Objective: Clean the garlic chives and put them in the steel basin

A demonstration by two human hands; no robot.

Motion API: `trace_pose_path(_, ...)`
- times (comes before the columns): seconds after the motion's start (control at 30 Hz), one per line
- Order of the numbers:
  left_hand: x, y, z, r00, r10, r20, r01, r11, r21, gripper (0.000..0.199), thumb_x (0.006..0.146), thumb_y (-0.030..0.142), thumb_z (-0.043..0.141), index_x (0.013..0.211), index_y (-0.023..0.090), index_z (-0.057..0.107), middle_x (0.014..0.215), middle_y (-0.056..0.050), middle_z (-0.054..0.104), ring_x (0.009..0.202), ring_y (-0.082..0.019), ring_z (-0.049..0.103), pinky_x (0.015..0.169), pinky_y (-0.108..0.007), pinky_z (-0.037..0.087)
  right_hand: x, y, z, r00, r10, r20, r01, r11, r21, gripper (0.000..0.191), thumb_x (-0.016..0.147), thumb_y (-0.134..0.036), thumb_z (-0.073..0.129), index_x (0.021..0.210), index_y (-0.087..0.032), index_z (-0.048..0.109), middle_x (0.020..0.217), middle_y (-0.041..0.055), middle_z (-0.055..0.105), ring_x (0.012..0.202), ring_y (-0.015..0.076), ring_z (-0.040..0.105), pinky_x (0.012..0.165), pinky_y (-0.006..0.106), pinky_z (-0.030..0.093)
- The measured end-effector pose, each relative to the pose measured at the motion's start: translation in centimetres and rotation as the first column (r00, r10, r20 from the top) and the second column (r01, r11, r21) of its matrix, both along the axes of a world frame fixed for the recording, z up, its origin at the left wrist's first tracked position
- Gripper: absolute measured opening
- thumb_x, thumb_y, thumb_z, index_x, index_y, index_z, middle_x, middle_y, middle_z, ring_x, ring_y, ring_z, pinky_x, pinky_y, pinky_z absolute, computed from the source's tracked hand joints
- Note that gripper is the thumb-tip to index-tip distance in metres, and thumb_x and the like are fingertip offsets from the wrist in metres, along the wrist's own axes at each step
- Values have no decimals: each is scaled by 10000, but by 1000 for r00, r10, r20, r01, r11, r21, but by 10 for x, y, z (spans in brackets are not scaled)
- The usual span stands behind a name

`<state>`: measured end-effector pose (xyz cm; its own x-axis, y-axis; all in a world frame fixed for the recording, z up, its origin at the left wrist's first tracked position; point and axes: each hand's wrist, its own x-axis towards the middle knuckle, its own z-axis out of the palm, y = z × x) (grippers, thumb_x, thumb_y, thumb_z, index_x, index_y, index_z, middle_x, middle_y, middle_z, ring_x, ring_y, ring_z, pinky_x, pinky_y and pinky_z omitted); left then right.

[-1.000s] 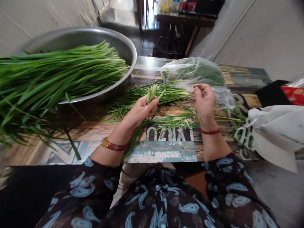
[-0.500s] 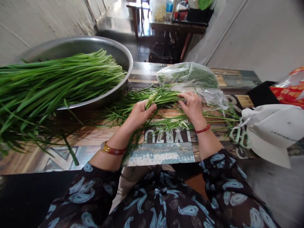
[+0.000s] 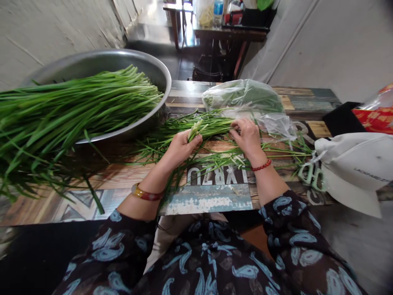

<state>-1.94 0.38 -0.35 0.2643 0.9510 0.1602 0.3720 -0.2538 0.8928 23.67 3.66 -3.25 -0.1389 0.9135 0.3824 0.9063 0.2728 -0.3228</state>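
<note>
My left hand (image 3: 184,145) is closed around a small bunch of green stalks (image 3: 194,130), whose pale ends stick up above the thumb. To its right, my right hand (image 3: 247,135) has its fingers bent at the pale ends of a loose pile of green stalks (image 3: 211,125) on the table. Its fingertips are pressed together there, and I cannot make out exactly what is between them. Trimmed stalks and pale scraps (image 3: 229,157) lie between my wrists. A large metal basin (image 3: 168,86) on the left holds a thick heap of long green leaves (image 3: 92,102).
Behind the pile, a clear plastic bag (image 3: 245,96) contains more greens. Green-handled scissors (image 3: 311,178) lie at the right beside a white cap (image 3: 353,164). A red package (image 3: 374,119) and a black object (image 3: 340,119) are further back. Another table (image 3: 230,35) stands beyond.
My right hand has shifted very slightly at the stalk ends, its fingers a little more bent. My left hand keeps its bunch in the same place. The view has moved slightly.
</note>
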Motion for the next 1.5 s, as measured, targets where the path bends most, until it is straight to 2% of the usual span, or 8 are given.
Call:
trace_pose_path(0.17,1,0,1,1000,3,3,-3,1000,-5,341,881,449,556,705,159,592,615,34,447,598,-111,388,599,-253,321,-2,-1,-1,1000,10,0,-10,998,64,207,882,-255,593,1050,-231,712,1067,98,697,1027,304,585,915,454,456)
trace_pose_path(0.5,1,-2,2,1000,16,27,-16,1000,-17,324,885,434,569,724,156,607,612,32,459,602,-112,400,578,-245,319,-4,-13,12,999,31,-10,-29,989,143,116,895,-288,633,848,-241,727,1030,71,725,1004,302,590,928,491,437)
trace_pose_path(0.63,3,-5,5,998,45,44,-43,998,-42,303,885,424,566,749,157,617,597,37,438,609,-114,391,575,-240,322,-6,-16,18,985,120,-126,-99,983,158,157,931,-327,606,892,-238,729,1002,64,737,974,273,635,919,452,462)
trace_pose_path(0.83,5,-4,4,978,134,157,-124,990,-72,292,836,451,619,803,161,635,569,42,432,609,-122,411,567,-244,333,-19,-17,16,884,291,-367,-263,957,124,220,958,-320,529,875,-231,712,897,49,751,888,213,679,848,369,521)
trace_pose_path(1.03,5,-3,3,950,208,232,-187,976,-109,336,802,508,668,814,173,653,548,39,460,592,-126,452,555,-249,361,-24,-19,14,825,238,-512,-271,962,10,244,922,-363,559,834,-209,726,766,34,741,759,188,668,760,342,520)
trace_pose_path(1.17,6,-3,5,936,260,237,-239,964,-113,354,795,527,687,809,174,662,562,26,516,602,-130,503,555,-246,385,-23,-19,14,767,149,-625,-247,966,-74,218,869,-362,615,876,-190,749,790,33,747,704,163,649,672,306,494)
trace_pose_path(1.3,7,-6,7,942,223,250,-207,974,-90,353,797,512,694,843,163,712,597,10,577,637,-138,550,566,-245,400,-27,-21,16,717,117,-687,-257,961,-105,180,801,-336,683,879,-188,749,793,22,743,644,135,620,611,275,485)
trace_pose_path(1.5,9,-13,12,940,176,292,-156,984,-91,345,822,447,700,969,140,756,621,4,612,544,-100,493,513,-233,360,-37,-29,20,783,202,-588,-261,965,-17,111,788,-269,703,879,-209,726,784,15,719,673,153,627,637,296,520)
